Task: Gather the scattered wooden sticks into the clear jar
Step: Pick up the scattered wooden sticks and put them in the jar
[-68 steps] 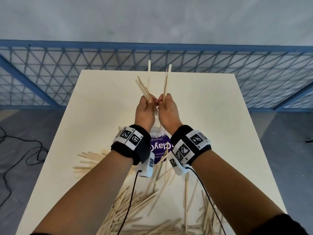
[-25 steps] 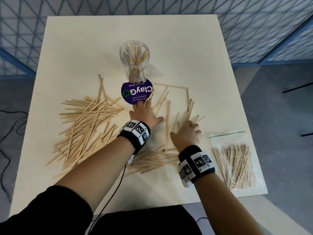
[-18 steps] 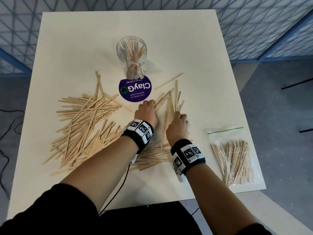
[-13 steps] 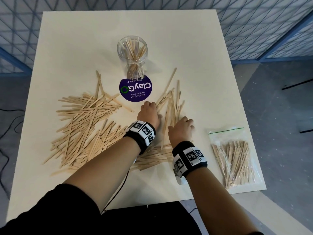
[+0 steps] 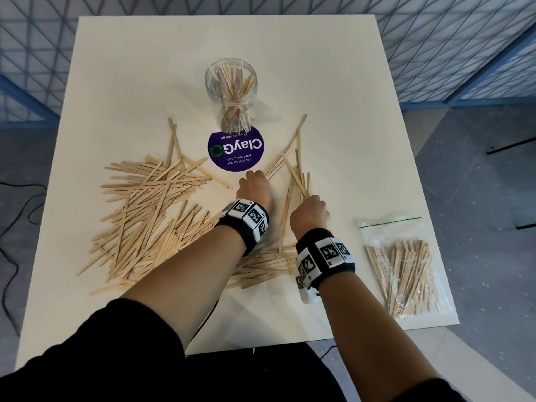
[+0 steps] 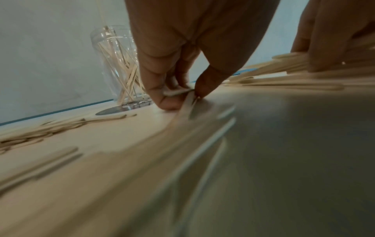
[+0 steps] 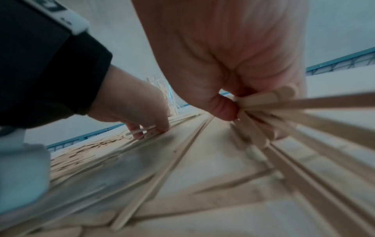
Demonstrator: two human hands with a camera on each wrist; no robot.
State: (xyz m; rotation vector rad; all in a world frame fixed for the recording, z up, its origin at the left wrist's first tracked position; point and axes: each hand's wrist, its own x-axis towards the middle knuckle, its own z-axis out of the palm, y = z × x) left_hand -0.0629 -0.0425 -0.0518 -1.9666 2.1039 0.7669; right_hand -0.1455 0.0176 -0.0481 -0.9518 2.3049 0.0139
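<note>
A clear jar (image 5: 231, 95) with several wooden sticks in it stands upright at the table's middle back, also seen as the jar (image 6: 117, 67). Loose sticks lie in a big pile (image 5: 150, 210) at the left and a smaller pile (image 5: 261, 268) under my wrists. My left hand (image 5: 254, 187) pinches the ends of a few flat sticks (image 6: 182, 94) against the table, just below the purple sticker. My right hand (image 5: 310, 208) grips a fan of several sticks (image 7: 270, 102) by their near ends; their far ends (image 5: 295, 158) point toward the jar.
A round purple sticker (image 5: 235, 151) lies in front of the jar. A clear zip bag of sticks (image 5: 403, 268) lies at the table's right front corner. Blue lattice fencing (image 5: 452, 39) stands behind the cream table (image 5: 333, 68). A cable (image 5: 11, 227) trails on the floor at left.
Both hands dropped from above the jar to the table and raked the sticks right of the sticker together. The right hand has drawn back slightly with a bunch in its grip.
</note>
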